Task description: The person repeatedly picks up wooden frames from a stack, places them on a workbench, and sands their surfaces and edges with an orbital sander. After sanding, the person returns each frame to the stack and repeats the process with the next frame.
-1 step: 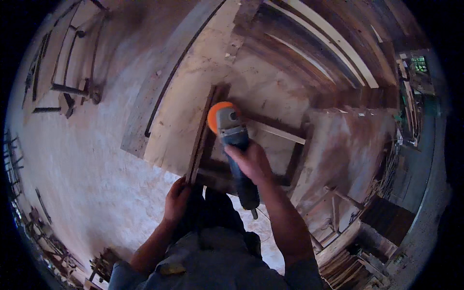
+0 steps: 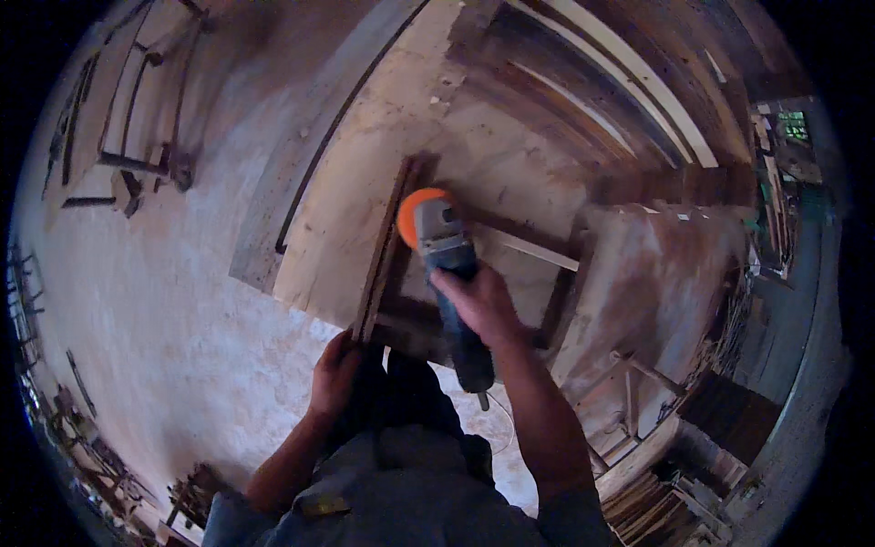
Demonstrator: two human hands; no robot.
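My right hand (image 2: 478, 305) is wrapped round the dark body of an angle grinder (image 2: 447, 251) with a grey head and an orange disc (image 2: 417, 217). The disc lies against or just over the long side rail of a dark wooden frame (image 2: 381, 264); exact contact cannot be told. At the rail's near end, my left hand (image 2: 335, 369) is closed on the wood. The frame's crosspieces extend to the right under and beyond the grinder, and one carries a pale strip (image 2: 538, 252). A cord leaves the grinder's lower end.
Under the frame is a light wooden board (image 2: 333, 237), with a greyish plank along its left. Long dark and pale boards (image 2: 629, 73) are stacked at the far right. Metal-looking frames (image 2: 137, 109) stand at far left. Wood pieces (image 2: 652, 506) lie at lower right.
The grinder and my right hand have shifted slightly to the right. The whole view has also moved a little. My left hand keeps its hold on the rail.
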